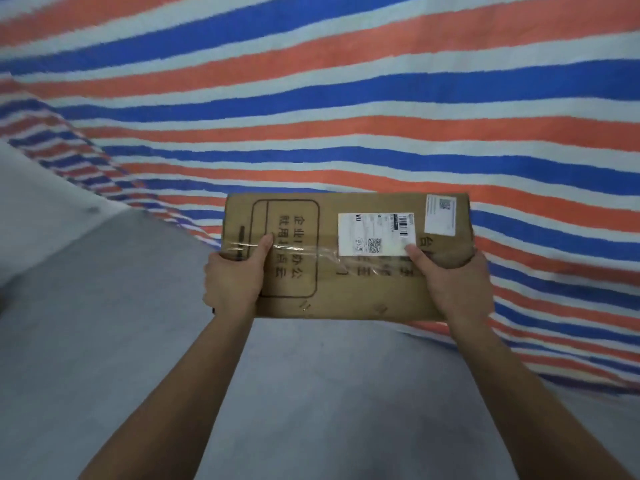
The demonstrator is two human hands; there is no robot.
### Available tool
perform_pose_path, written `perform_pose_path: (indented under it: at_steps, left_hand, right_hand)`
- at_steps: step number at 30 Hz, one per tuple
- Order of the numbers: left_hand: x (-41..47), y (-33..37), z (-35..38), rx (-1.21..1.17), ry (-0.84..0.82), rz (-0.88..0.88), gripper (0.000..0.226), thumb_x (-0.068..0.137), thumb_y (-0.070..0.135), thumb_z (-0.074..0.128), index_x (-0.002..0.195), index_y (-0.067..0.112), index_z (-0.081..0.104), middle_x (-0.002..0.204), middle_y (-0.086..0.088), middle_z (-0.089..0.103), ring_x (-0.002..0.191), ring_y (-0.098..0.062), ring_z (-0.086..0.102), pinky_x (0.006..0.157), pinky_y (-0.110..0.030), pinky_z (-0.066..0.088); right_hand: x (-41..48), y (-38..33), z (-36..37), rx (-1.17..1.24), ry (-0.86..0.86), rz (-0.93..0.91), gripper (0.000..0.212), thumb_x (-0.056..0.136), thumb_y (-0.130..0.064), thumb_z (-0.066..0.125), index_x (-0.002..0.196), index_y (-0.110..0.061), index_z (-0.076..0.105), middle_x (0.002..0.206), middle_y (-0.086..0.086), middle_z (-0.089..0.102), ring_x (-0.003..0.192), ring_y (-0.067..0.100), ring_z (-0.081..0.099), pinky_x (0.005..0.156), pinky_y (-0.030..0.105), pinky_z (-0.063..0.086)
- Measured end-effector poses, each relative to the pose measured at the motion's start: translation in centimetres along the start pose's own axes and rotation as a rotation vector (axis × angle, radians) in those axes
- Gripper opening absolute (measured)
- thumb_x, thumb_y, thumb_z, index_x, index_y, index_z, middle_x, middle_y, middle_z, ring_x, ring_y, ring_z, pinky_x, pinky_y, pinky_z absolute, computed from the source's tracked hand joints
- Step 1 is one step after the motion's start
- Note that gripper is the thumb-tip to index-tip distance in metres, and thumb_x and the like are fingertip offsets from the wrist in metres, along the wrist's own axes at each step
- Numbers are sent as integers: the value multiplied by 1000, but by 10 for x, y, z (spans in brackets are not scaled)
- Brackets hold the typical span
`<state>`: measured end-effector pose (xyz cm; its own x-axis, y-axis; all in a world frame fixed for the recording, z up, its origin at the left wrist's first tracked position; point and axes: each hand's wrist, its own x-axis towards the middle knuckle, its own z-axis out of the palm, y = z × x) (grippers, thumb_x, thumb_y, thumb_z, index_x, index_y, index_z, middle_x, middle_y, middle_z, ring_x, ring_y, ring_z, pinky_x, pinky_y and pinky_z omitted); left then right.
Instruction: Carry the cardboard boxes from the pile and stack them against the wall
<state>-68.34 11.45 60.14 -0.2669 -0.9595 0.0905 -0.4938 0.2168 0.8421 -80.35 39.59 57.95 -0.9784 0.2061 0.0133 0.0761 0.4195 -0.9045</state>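
- While gripped at both short ends, the box (pixel 346 271) lies flat with its top face to the camera, over the line where the floor (pixel 311 393) meets the sheet (pixel 346 98). Its underside is hidden, so contact with anything below cannot be told.
- Left hand (pixel 232 278) clasps the left end. The thumb lies on the top face, on the tape (pixel 304 252), and the fingers curl under the edge, out of sight.
- Right hand (pixel 457 282) clasps the right end. The thumb tip touches the lower right corner of the large label (pixel 375 233), and the fingers are hidden beneath.
- Small label (pixel 440 214) sits at the far right corner. The print on both labels is too small to read.
- Printed characters on the box are partly covered by the hands and by tape glare.
- Sheet, striped red, white and blue, fills the upper view and runs off frame. Whether it hangs or lies flat cannot be told.
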Motion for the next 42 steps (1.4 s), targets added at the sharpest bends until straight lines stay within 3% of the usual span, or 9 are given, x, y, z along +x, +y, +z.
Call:
perform_pose_path:
  at_steps: [4, 11, 15, 21, 26, 28, 35, 42]
  left_hand:
    - [81, -67, -152, -35, 203, -52, 99, 48, 95, 58, 114, 21, 55, 111, 0, 65, 104, -29, 63, 93, -52, 49]
    - [192, -162, -344, -112, 470, -151, 91, 44, 94, 61, 105, 27, 56, 108, 5, 67, 103, -25, 65, 92, -46, 50]
    - [252, -197, -404, -121, 548, -197, 87, 47, 91, 65, 106, 29, 54, 109, 5, 67, 106, -26, 64, 91, -44, 48]
    - [370, -258, -451, -50, 653, -282, 98, 43, 95, 61, 110, 23, 55, 108, 2, 66, 104, -27, 63, 91, -47, 50]
    - [462, -301, -500, 39, 747, -399, 105, 36, 103, 52, 107, 26, 58, 105, 3, 67, 102, -27, 65, 93, -53, 50]
    - [489, -318, -526, 61, 783, -439, 105, 36, 104, 51, 105, 26, 61, 102, 3, 68, 98, -27, 66, 92, -52, 51]
    - [573, -411, -644, 89, 960, -577, 103, 42, 100, 54, 109, 23, 59, 110, -2, 68, 107, -32, 63, 100, -55, 42]
    - [672, -520, -765, 114, 1030, -658, 109, 37, 105, 47, 106, 22, 63, 109, -5, 69, 107, -35, 62, 99, -56, 43]
  right_hand:
    - [-115, -87, 104, 38, -144, -167, 108, 57, -87, 71, 142, -29, 40, 142, -3, 54, 128, 25, 54, 101, 47, 46]
    - [-272, -196, 263, 93, -362, -300, 106, 56, -86, 73, 139, -26, 43, 138, -3, 56, 125, 24, 56, 96, 45, 47]
    - [-326, -241, 349, 105, -450, -341, 105, 57, -86, 72, 139, -27, 43, 138, -3, 56, 126, 25, 56, 99, 47, 46]
    - [-379, -292, 507, 123, -567, -361, 104, 57, -86, 72, 138, -28, 44, 138, -2, 57, 126, 25, 56, 99, 49, 46]
    - [-426, -345, 635, 87, -717, -382, 121, 40, -103, 60, 141, -38, 41, 142, -10, 55, 130, 22, 55, 103, 53, 47]
    - [-454, -372, 672, 94, -765, -415, 114, 48, -95, 67, 140, -33, 45, 140, -8, 57, 128, 22, 56, 101, 49, 46]
    - [-599, -448, 818, 43, -997, -525, 109, 44, -94, 69, 127, -25, 52, 125, -4, 64, 114, 25, 63, 91, 44, 51]
    - [-757, -494, 949, 16, -1096, -569, 113, 43, -96, 68, 128, -23, 51, 127, 0, 64, 116, 29, 62, 95, 47, 52]
